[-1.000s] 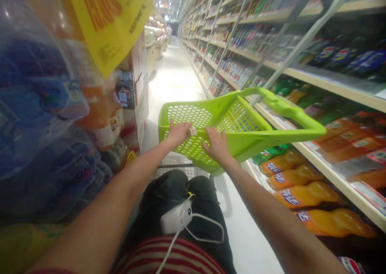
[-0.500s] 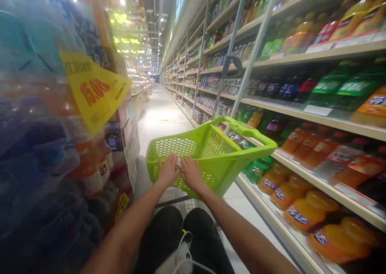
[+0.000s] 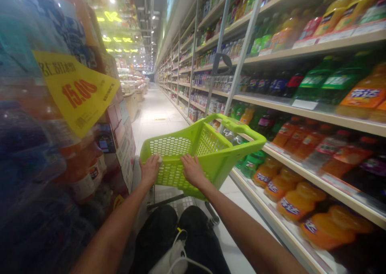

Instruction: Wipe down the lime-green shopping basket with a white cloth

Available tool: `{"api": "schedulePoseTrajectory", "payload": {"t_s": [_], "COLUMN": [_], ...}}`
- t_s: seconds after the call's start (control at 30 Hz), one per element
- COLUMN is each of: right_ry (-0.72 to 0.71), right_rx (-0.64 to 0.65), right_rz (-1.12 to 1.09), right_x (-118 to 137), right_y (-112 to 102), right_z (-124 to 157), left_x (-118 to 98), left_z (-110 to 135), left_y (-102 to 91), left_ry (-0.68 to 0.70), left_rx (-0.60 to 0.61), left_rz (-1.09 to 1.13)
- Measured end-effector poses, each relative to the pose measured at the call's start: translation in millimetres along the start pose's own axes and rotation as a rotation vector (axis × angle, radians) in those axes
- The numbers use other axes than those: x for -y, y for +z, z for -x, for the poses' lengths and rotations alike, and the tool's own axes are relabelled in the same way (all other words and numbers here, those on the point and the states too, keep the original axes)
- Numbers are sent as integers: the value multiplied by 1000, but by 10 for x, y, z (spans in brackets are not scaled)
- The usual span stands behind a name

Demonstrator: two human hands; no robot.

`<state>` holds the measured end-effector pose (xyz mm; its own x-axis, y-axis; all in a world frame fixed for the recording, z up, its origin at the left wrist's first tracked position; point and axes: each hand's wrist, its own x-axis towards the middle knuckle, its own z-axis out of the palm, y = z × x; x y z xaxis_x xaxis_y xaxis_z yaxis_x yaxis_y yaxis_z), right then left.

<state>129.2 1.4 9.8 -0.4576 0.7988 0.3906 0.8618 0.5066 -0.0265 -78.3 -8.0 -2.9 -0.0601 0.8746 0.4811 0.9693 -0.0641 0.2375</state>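
Observation:
A lime-green plastic shopping basket (image 3: 217, 153) sits tilted on a wheeled frame in front of my knees. My left hand (image 3: 150, 170) grips its near left rim, fingers closed, with a small whitish thing under the fingertips that I cannot make out. My right hand (image 3: 193, 170) lies flat on the mesh of the near wall, fingers stretched out and holding nothing. My dark trousers (image 3: 177, 234) show below, with a white cable and device on my lap.
Long shelves of orange, green and dark soda bottles (image 3: 295, 203) run along the right. Wrapped bottle packs with a yellow price sign (image 3: 75, 93) crowd the left. The pale aisle floor (image 3: 157, 113) stretches ahead between them.
The view has lifted and the basket has levelled and lowered a little. My hands have moved apart on the near wall, the left hand sliding toward the left corner.

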Motion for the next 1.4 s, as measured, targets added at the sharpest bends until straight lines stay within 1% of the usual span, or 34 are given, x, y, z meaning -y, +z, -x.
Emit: {"api": "schedulePoseTrajectory", "payload": {"t_s": [0.07, 0.1, 0.17, 0.2, 0.27, 0.4, 0.47, 0.5, 0.57, 0.7, 0.77, 0.83, 1.0, 1.07, 1.13, 1.2, 1.3, 1.37, 1.4], "right_ry": [-7, -2, 22, 35, 53, 46, 50, 65, 104, 121, 134, 153, 153, 152, 144, 141, 145, 146, 145], "right_rx": [-9, -14, -21, -21, -17, 12, 23, 20, 10, 22, 30, 30, 29, 32, 33, 35, 41, 39, 36], "right_rz": [-11, -14, -13, -9, 5, 28, 38, 47, 65, 68, 63, 61, 67, 71, 73, 71, 62, 59, 59], "right_x": [0, 8, 41, 62, 100, 109, 63, 30, -42, -113, -93, -58, -36, -52, -65, -66, -50, -35, -28], "right_y": [2, 3, 8, 11, 14, -10, -44, -65, -106, -145, -147, -146, -134, -126, -122, -127, -137, -133, -128], "right_z": [14, 18, 21, 21, 24, 41, 56, 65, 86, 115, 115, 111, 111, 114, 117, 118, 116, 114, 114], "left_x": [196, 254, 270, 230, 84, -237, -280, -258, -139, 142, 157, 51, -410, -479, -420, -262, 10, 111, 122], "left_z": [31, 42, 48, 45, 36, 21, 16, 13, 8, 2, -3, -11, -22, -19, -13, -6, 6, 10, 9], "left_y": [9, 15, 31, 42, 67, 114, 130, 135, 139, 135, 138, 144, 161, 166, 165, 153, 119, 107, 109], "left_ry": [-68, -91, -113, -112, -86, 71, 133, 140, 99, -83, -133, -109, 86, 117, 120, 90, -18, -86, -103], "left_rx": [-56, -76, -99, -101, -93, -42, -20, -14, -20, -103, -123, -104, -16, -9, -6, -7, -52, -90, -102], "left_rz": [4, 8, 23, 32, 49, 52, 37, 30, 22, 33, 44, 44, 35, 38, 38, 29, 14, 12, 13]}}
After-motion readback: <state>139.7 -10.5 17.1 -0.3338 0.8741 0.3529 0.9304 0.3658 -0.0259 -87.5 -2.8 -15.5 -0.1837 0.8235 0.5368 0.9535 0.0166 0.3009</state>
